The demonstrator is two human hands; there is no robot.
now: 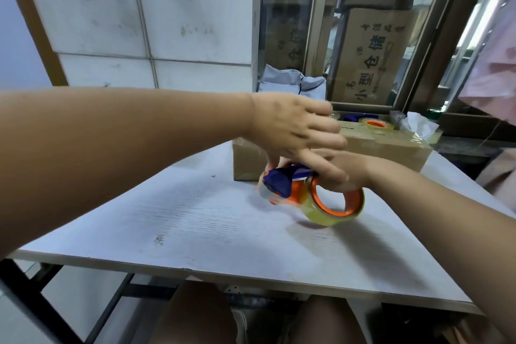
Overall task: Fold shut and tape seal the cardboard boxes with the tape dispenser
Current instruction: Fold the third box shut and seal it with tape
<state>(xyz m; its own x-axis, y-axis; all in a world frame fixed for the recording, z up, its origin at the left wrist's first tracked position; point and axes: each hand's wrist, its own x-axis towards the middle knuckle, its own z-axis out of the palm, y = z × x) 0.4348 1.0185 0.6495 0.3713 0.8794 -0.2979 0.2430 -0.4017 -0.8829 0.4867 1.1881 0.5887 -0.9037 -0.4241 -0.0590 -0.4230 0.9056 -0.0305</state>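
White boxes (139, 14): stacked at upper left, behind the work area.
Table (167, 218): white top across the lower half, bearing the work.
Left hand (293, 126): the forearm crosses from the left edge to mid-frame with the back of the hand up. The hand hovers over the dispenser's blue head, probably to find the tape end. Motion blur means I cannot tell whether the fingers pinch or only touch.
Tape dispenser (296, 190): just right of centre, held low over the table with the blue head to the left and the orange-cored roll to the right.
Right hand (340, 176): comes in from the lower right and is curled round the dispenser's handle to steady it.
Cardboard box (391, 145): centre-right, just behind both hands. Its flaps are down and glossy tape already shows, so it looks sealed.
Spare tape roll (375, 124): rests on the box top.
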